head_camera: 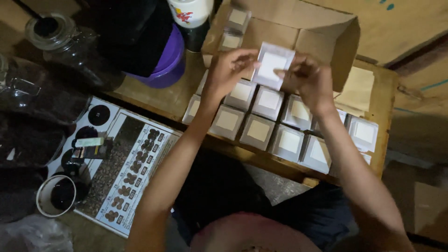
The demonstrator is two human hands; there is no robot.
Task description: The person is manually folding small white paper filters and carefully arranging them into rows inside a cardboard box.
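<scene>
While both hands work above the table (373, 88), I see the left hand (228, 70) and right hand (310, 79) pinching one small white packet (274, 65) between their fingertips. Below it, roughly a dozen like packets (261, 123) already lie in rows; a carton (303, 32) stands open behind. How many remain I cannot tell.

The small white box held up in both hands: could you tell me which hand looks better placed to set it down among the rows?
Probably the right hand: it grips the white box directly above the rows of boxes.
</scene>
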